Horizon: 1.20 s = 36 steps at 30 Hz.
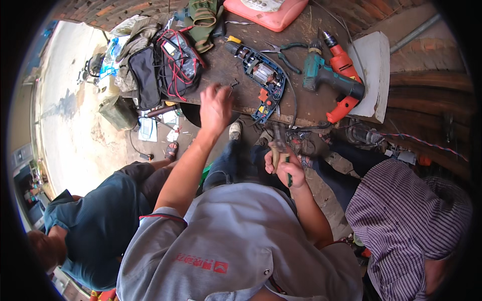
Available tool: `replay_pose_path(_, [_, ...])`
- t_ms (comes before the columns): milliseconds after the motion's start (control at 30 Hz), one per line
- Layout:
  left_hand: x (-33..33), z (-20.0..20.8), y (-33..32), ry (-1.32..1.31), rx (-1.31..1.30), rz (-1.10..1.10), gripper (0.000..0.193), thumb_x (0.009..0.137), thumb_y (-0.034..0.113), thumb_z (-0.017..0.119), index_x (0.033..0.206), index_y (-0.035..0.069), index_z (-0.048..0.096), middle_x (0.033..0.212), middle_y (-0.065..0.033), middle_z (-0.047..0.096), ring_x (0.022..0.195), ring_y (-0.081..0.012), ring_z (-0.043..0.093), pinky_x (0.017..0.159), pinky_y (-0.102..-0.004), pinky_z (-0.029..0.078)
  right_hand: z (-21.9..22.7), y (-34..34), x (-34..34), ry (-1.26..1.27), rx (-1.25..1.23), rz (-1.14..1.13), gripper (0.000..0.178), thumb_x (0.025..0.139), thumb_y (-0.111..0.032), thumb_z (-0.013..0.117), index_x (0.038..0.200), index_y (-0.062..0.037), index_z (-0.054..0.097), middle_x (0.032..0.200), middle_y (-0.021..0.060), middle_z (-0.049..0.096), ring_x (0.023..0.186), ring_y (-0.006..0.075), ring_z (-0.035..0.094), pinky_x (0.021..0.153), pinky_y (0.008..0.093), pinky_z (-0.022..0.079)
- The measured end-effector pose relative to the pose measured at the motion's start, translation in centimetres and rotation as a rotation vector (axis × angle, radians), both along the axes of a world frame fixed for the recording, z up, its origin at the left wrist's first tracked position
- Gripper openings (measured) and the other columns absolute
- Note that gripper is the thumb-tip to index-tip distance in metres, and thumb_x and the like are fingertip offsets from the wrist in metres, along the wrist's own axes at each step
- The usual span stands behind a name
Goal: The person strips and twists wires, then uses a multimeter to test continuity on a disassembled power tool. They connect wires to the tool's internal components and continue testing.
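Opened blue drill [263, 83] lying on the worn wooden bench [221, 62], its casing off and motor windings bare.

Left hand [216, 108] reaches over the bench edge just beside it, fingers curled loosely around small dark metal parts [234, 84]. Right hand [285, 168], lower down and off the bench, grips a wooden-handled tool [276, 150], fingers wrapped tight. Nearby lie grey pliers [286, 52], a teal-and-orange drill [334, 75] and a black pouch [178, 62] holding a meter with red leads.

A multimeter [176, 50] with a small grey screen lies on the workbench [221, 70].
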<state>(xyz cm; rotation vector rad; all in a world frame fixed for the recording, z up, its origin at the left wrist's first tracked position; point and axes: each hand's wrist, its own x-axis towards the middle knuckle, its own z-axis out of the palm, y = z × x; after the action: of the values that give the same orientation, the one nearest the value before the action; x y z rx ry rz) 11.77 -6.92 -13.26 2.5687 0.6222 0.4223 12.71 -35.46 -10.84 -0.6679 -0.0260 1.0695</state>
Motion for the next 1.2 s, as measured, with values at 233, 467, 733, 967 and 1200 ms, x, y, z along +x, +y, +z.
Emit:
replay_pose_path(233, [-1.0,-2.7,-7.8,-0.136,-1.085,0.003,0.026,0.095,0.009,0.071,0.12,0.002,0.071,0.11,-0.0045,0.066,0.094,-0.0127,0.061,0.081,-0.0272,0.049,0.9,-2.0,0.6,0.023,-0.181,-0.13,0.058,0.09,-0.01,0.057,0.145,0.0055,0.042,0.111,0.0163,0.063,0.085,0.0203,0.059,0.077,0.0334,0.048])
replay_pose_path(467, [0.5,-1.9,-8.5,-0.253,-0.956,-0.1,0.016,0.092,0.009,0.074,0.106,0.002,0.077,0.112,-0.0123,0.069,0.106,-0.0244,0.065,0.095,-0.0325,0.05,1.5,-2.6,3.1,-0.33,-0.614,0.02,0.054,0.092,-0.012,0.069,0.139,0.0037,0.047,0.094,-0.0002,0.06,0.081,0.0052,0.054,0.072,0.0226,0.044])
replay_pose_path(733, [0.4,-1.5,-9.1,-0.1,-1.348,-0.069,0.02,0.102,0.013,0.065,0.116,0.0,0.07,0.095,-0.0006,0.07,0.083,-0.0071,0.06,0.076,-0.0243,0.052,2.6,-1.0,6.4,-1.406,-1.17,0.127,0.067,0.074,-0.019,0.081,0.133,0.0007,0.055,0.106,0.018,0.066,0.1,0.0371,0.064,0.089,0.0463,0.05])
replay_pose_path(967, [0.0,-2.0,-8.6,-0.08,-1.373,-0.1,0.02,0.101,0.011,0.065,0.116,-0.001,0.07,0.093,-0.0007,0.069,0.083,-0.0077,0.061,0.079,-0.0252,0.052,2.7,0.4,7.3,-1.538,-1.226,0.281,0.072,0.074,-0.02,0.08,0.138,-0.0011,0.053,0.117,0.0171,0.064,0.111,0.0368,0.06,0.096,0.0469,0.048])
replay_pose_path(1200, [-0.2,-2.7,-8.0,-0.085,-1.453,-0.14,0.02,0.102,0.009,0.063,0.117,-0.003,0.068,0.101,-0.002,0.071,0.09,-0.0077,0.063,0.082,-0.025,0.053,2.6,0.7,7.7,-1.557,-1.193,0.286,0.072,0.072,-0.019,0.08,0.136,-0.0002,0.054,0.117,0.0175,0.064,0.111,0.0369,0.061,0.095,0.0464,0.049])
